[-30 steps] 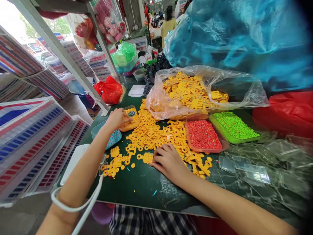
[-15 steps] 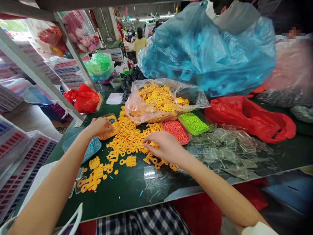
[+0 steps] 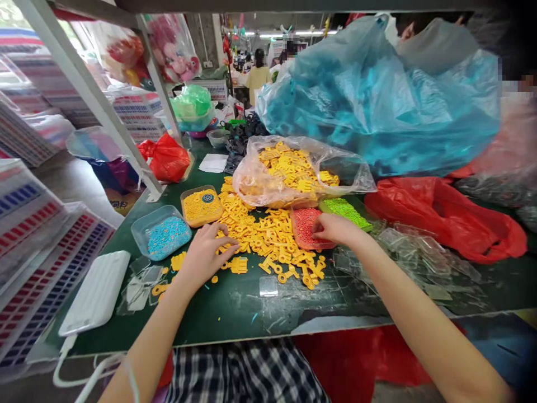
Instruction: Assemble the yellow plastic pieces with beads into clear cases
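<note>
Head view. Loose yellow plastic pieces (image 3: 277, 238) lie in a dense heap at the centre of the dark green worktop (image 3: 235, 316). They are flat and opaque; many show a round ring, and some have a broad, slotted block. One such slotted piece (image 3: 239, 265) lies flat near the front of the heap. More of the same fill a clear plastic bag (image 3: 247, 192) behind.

The left hand (image 3: 205, 253) is over the left part of the heap, its grip wide, with thumb and forefinger apart; contact with the pieces cannot be told. The right hand (image 3: 339, 228) has its fingers bent down at the red beads (image 3: 302, 219), small and round, in a shallow tray; whether its grip holds any cannot be told.

Bright green beads (image 3: 344, 210) lie beyond that hand. At left, orange-yellow beads (image 3: 195, 206) bear a dark disc (image 3: 207, 197) with a pale spiral mark, and blue beads (image 3: 168, 235) occupy a translucent tray (image 3: 139, 230). A clear square plate (image 3: 268, 286) lies in front.
</note>
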### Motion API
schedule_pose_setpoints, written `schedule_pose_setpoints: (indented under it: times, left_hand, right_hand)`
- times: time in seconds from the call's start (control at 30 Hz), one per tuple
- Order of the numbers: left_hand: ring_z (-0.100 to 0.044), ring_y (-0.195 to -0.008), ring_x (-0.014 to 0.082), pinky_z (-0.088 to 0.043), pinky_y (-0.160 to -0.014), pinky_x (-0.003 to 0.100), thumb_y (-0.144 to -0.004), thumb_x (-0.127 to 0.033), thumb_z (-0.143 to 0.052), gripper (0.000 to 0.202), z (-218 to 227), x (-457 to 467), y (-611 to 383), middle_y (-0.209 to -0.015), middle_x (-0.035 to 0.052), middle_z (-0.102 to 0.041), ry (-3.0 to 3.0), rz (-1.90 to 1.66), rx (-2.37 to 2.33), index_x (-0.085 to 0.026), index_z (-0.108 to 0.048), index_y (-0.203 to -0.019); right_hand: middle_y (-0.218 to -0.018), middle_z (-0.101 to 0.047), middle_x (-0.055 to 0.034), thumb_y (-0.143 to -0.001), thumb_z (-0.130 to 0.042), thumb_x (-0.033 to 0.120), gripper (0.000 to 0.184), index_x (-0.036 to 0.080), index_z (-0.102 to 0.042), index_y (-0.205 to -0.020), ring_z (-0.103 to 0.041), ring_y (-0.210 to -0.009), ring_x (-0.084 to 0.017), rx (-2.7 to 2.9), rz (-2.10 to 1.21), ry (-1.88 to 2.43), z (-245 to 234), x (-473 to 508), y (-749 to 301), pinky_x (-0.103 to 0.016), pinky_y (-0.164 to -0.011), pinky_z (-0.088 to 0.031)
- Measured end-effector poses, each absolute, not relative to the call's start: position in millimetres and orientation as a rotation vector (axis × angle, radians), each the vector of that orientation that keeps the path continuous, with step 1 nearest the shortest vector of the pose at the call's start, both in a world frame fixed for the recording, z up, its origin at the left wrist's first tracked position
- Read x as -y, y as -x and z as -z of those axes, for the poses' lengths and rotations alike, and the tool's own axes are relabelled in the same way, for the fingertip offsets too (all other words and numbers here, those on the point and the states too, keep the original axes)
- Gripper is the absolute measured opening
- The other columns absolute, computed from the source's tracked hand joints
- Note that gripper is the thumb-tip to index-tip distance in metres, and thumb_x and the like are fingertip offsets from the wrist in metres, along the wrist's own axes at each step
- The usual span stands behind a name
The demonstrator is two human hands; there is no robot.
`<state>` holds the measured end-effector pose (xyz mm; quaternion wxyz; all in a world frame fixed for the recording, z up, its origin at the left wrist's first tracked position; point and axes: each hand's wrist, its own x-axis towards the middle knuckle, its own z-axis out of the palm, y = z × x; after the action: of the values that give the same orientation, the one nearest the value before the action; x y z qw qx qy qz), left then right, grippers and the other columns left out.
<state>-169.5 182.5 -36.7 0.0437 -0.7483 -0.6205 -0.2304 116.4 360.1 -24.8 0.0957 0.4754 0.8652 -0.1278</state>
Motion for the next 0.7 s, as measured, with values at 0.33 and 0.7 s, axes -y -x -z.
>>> schedule_pose_setpoints:
  times: [0.33, 0.7]
  left_hand:
    - [-0.054, -0.092, 0.0211, -0.042, -0.083, 0.036, -0.091, -0.034, -0.06, 0.018, 56.1, -168.1, 159.8, -0.099, 0.0045, -0.062, 2.448, 0.498, 2.03, -0.024, -0.075, -0.09]
    - [-0.053, -0.093, 0.0207, -0.04, -0.081, 0.035, -0.091, -0.033, -0.061, 0.017, 58.6, -166.2, 159.6, -0.096, 0.0031, -0.063, 2.453, 0.537, 2.051, -0.026, -0.076, -0.094]
  right_hand:
    - [-0.085, -0.069, -0.01, -0.083, -0.064, 0.021, 0.011, 0.02, -0.068, -0.073, -0.058, -0.091, -0.029, -2.761, 0.105, -1.331, 25.7, -352.5, -122.0, -0.035, -0.067, -0.038]
    - [-0.088, -0.068, -0.0014, -0.093, -0.057, 0.026, 0.01, 0.022, -0.065, -0.089, -0.057, -0.088, -0.019, -3.414, 0.487, -0.853, 46.4, -237.6, -44.1, -0.033, -0.077, -0.042]
